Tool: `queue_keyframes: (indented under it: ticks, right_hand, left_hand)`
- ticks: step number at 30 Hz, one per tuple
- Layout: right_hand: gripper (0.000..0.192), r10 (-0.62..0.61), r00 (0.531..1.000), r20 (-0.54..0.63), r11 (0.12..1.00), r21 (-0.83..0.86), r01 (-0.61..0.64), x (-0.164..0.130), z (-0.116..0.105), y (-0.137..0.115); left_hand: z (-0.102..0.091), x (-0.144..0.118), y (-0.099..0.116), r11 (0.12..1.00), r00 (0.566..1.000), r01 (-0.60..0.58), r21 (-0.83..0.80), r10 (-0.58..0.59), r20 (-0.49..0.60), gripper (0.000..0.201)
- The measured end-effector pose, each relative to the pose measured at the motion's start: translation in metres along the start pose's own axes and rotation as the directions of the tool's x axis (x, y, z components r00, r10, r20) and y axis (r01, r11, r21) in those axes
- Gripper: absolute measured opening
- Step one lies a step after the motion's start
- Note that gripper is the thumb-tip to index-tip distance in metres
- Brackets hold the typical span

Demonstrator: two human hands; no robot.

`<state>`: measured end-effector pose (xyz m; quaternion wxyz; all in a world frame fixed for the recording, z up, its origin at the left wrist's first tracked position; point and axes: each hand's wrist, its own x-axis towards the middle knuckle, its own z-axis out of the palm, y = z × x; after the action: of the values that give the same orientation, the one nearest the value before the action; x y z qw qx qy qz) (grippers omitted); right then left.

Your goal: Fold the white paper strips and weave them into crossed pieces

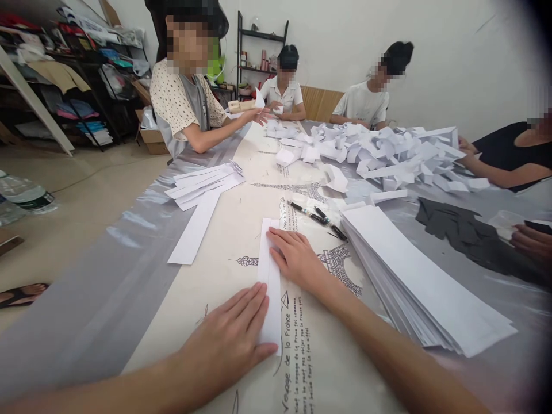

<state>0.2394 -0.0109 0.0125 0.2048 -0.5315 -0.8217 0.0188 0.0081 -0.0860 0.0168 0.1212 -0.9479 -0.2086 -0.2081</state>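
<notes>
A narrow white paper strip lies lengthwise in front of me, with a fold line along its upper part. My left hand rests flat on the strip's near half, fingers stretched forward and thumb across its lower end. Farther up, my right hand lies on the strip's right edge near the far end, its fingers straight and pressing down. To the right is a fanned stack of long white paper sheets. Several folded strips lie in a loose pile ahead on the left.
Black pens lie beyond my right hand. Behind them spreads a large heap of folded paper pieces. A dark cloth is at the right. Several people sit or stand around the table, one handling paper at the far left.
</notes>
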Motion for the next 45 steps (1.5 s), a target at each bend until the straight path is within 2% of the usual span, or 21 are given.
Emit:
queue_keyframes:
  ticks: [7,10,13,16,17,19,22,24,28,31,34,37,39,41,42,44,45]
  right_hand:
    - [0.042,-0.005,1.0,0.002,1.0,-0.024,0.005,-0.001,0.0,0.0]
    - [0.042,-0.009,1.0,-0.002,1.0,-0.024,0.009,-0.001,0.0,-0.001]
    - [0.042,-0.013,1.0,-0.011,1.0,-0.023,0.013,-0.001,0.0,-0.001]
    - [0.042,-0.013,1.0,-0.01,1.0,-0.029,0.013,-0.001,0.001,0.0]
    - [0.042,-0.013,1.0,-0.006,0.999,-0.03,0.012,-0.001,0.001,0.0]
    - [0.042,-0.01,1.0,-0.001,1.0,-0.026,0.01,-0.001,0.002,0.001]
    - [0.042,-0.008,1.0,0.002,1.0,-0.011,0.008,-0.001,0.003,0.003]
    - [0.042,-0.01,1.0,0.006,1.0,-0.001,0.01,-0.001,0.003,0.004]
    - [0.042,-0.006,1.0,0.009,1.0,0.012,0.006,-0.001,0.003,0.005]
    - [0.041,-0.007,1.0,0.01,1.0,0.017,0.007,-0.001,0.003,0.006]
    - [0.041,-0.008,1.0,0.012,1.0,0.023,0.008,-0.001,0.002,0.006]
    - [0.041,-0.006,1.0,0.01,0.999,0.035,0.006,0.0,0.003,0.007]
    - [0.041,-0.002,1.0,0.005,0.999,0.05,0.001,0.001,0.003,0.007]
    - [0.04,0.008,1.0,-0.003,0.997,0.076,-0.007,0.001,0.002,0.008]
    - [0.039,0.011,1.0,-0.008,0.996,0.091,-0.01,0.001,0.002,0.009]
    - [0.039,0.006,1.0,-0.011,0.994,0.113,-0.005,0.002,0.0,0.011]
    - [0.038,-0.001,1.0,-0.008,0.993,0.118,0.002,0.002,-0.001,0.013]
  left_hand:
    - [-0.021,-0.021,0.021,0.999,0.999,-0.047,-0.001,0.046,-0.015,0.035]
    - [-0.022,-0.031,0.035,1.0,0.999,-0.019,0.012,0.02,-0.048,0.035]
    - [-0.021,-0.03,0.045,0.999,0.994,0.027,0.034,-0.023,-0.111,0.037]
    - [-0.02,-0.012,0.04,0.999,0.993,0.015,0.03,-0.011,-0.115,0.034]
    - [-0.021,-0.004,0.035,1.0,0.997,-0.024,0.011,0.025,-0.078,0.032]
    - [-0.021,0.011,0.024,0.994,0.992,-0.098,-0.052,0.093,-0.086,0.023]
    - [-0.02,0.019,0.014,0.976,0.982,-0.186,-0.108,0.184,-0.033,0.022]
    - [-0.018,0.015,0.013,0.979,0.982,-0.187,-0.082,0.185,-0.03,0.019]
    - [-0.017,0.002,0.021,0.989,0.988,-0.145,-0.023,0.143,-0.064,0.034]
    - [-0.023,-0.005,0.024,0.991,0.99,-0.132,-0.026,0.131,-0.049,0.034]
    - [-0.036,-0.004,0.021,0.988,0.992,-0.122,-0.1,0.125,0.028,0.033]
    - [-0.044,0.011,0.006,0.955,0.981,-0.083,-0.285,0.128,0.143,0.032]
    - [-0.039,0.028,-0.01,0.91,0.955,0.003,-0.414,0.12,0.273,0.026]
    - [-0.024,0.045,-0.027,0.9,0.941,0.14,-0.412,0.008,0.338,0.029]
    - [-0.013,0.05,-0.035,0.922,0.945,0.163,-0.35,-0.044,0.324,0.031]
    - [0.008,0.055,-0.046,0.964,0.968,0.166,-0.208,-0.12,0.219,0.034]
    - [0.017,0.054,-0.05,0.968,0.974,0.17,-0.185,-0.136,0.184,0.044]
